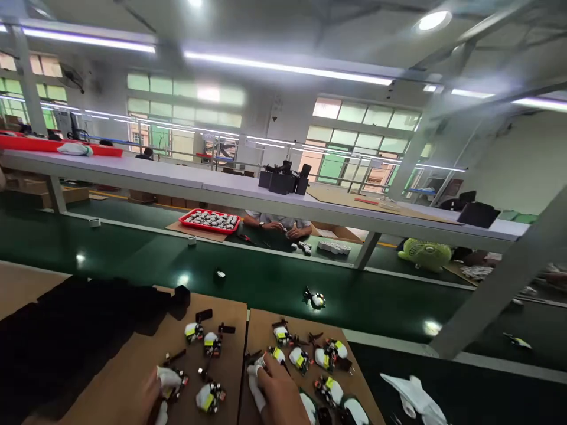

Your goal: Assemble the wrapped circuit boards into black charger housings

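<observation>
Brown cardboard [231,369] lies beneath both hands [148,396] [280,389], fingers [257,381] bent

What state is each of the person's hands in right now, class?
Left hand: at a small assembly; grip cannot be told.
Right hand: fingers curled, beside a yellow-labelled unit; hold cannot be told.

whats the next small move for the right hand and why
Probably to secure the yellow-labelled unit gently with the right hand: the hand is right at it, a firm grip can't be made out, and other units sit close by, easily nudged.
</observation>
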{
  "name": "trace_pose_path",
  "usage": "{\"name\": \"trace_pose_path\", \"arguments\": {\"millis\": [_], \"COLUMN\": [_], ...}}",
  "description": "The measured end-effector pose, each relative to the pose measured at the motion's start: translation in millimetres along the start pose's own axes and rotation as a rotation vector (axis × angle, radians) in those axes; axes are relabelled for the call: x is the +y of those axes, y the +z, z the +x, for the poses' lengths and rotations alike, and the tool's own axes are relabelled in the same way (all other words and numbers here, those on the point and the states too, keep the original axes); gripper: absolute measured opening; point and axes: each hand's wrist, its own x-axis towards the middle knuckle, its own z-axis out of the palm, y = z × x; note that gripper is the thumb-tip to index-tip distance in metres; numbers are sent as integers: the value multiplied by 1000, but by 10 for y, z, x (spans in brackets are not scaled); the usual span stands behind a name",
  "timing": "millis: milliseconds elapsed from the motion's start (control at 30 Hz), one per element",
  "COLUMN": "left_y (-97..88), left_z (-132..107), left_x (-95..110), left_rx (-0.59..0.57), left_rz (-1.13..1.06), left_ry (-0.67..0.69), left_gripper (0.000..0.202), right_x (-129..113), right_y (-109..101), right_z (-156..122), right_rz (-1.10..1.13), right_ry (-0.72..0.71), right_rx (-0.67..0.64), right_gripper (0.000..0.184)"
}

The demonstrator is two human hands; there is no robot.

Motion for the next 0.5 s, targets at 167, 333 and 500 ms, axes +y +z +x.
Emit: {"name": "trace_pose_path", "arguments": {"millis": [167,333,500], "left_y": [42,-9,241], "left_z": [-216,-223,-225], "left_x": [-127,69,422], "left_rx": [-16,-64,-134], "left_rz": [-35,-58,37], "left_ry": [83,187,99], "left_gripper": [23,21,38], "right_x": [-131,-98,5], "right_y": [-218,-296,15], "right_z": [-262,-634,-568], "right_rz": [92,32,-20], "right_ry": [-32,-95,-101], "right_rx": [-106,-179,-80], "right_gripper": [5,57,16]}}
